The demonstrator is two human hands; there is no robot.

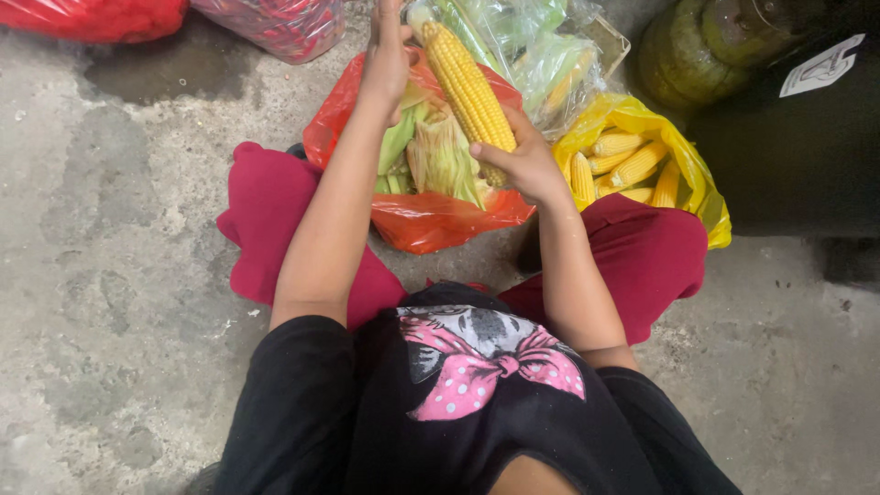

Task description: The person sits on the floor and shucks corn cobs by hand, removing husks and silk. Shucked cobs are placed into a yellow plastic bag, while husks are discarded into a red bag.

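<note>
My right hand (pixel 521 163) grips the lower end of a husked yellow corn cob (pixel 466 84), held slanting up and to the left. My left hand (pixel 388 57) reaches to the cob's upper end at the top of the view, fingers closed around the tip or husk there; the exact grip is cut off. Below the cob an orange plastic bag (pixel 431 222) holds green and pale corn husks (pixel 438 156). To the right, a yellow plastic bag (pixel 704 188) holds several husked yellow cobs (pixel 625 165).
I sit on a stained concrete floor (pixel 119 302), knees in red trousers either side of the orange bag. Clear bags of unhusked corn (pixel 536 46) lie behind. Red bags (pixel 275 23) sit top left. Green squashes (pixel 697 46) and a dark object are at the top right.
</note>
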